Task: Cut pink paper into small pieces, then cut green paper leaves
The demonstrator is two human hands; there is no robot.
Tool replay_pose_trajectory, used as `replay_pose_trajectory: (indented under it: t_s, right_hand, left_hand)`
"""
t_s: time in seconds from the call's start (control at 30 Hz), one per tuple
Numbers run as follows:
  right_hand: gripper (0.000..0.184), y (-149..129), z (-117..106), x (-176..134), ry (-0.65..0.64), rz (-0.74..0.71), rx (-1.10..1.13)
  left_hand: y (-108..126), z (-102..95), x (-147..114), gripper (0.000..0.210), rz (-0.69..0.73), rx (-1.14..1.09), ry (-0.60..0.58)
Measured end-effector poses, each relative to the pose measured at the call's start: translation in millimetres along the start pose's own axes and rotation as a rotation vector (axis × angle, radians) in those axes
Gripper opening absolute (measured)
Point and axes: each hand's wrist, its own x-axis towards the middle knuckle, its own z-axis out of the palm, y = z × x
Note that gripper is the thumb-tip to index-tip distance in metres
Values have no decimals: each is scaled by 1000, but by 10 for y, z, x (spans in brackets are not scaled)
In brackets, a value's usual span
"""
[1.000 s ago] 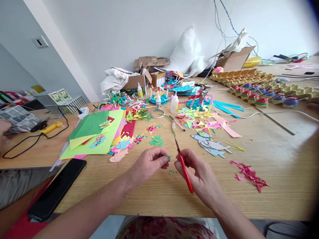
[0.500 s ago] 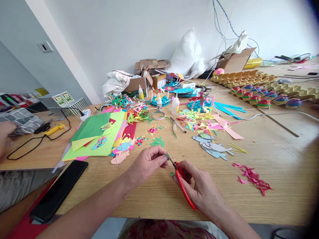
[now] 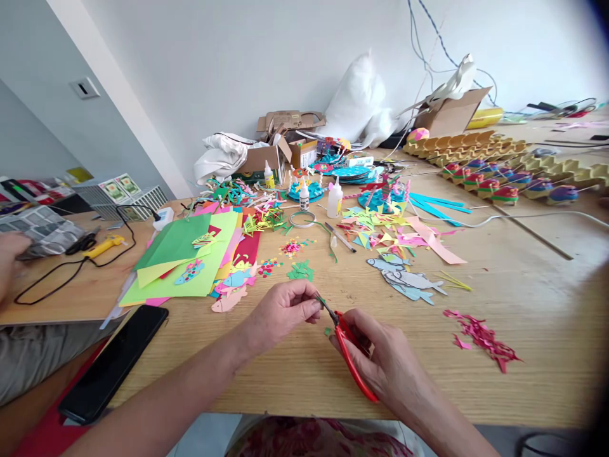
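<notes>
Right hand (image 3: 380,355), at 5 o'clock: curled shut round red-handled scissors (image 3: 349,346), blade tips aimed toward 10 o'clock.
Left hand (image 3: 280,311), at 7 o'clock: thumb and fingers pinched on a tiny green paper scrap (image 3: 320,298), at the blade tips.
Step judged: snipping small pieces off the scrap. Next move calls for feeding paper deeper between the blades, fingertips kept clear.
Green snippets (image 3: 328,331) on wooden table (image 3: 523,317), just beneath.
Black phone (image 3: 114,362), 9 o'clock.
Grey paper fish (image 3: 409,279), 1 o'clock.
Glue bottle (image 3: 333,198), 12 o'clock, far.

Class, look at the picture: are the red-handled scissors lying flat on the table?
No, the right hand grips the red-handled scissors above the table.
</notes>
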Motion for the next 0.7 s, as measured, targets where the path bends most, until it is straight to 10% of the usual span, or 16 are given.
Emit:
replay_pose_trajectory:
  t_s: [0.7]
  right_hand:
    - [25,-19,-25,-33,-7,0,-30]
  left_hand:
    - [-37,-60,-21,8,-3,-21,21]
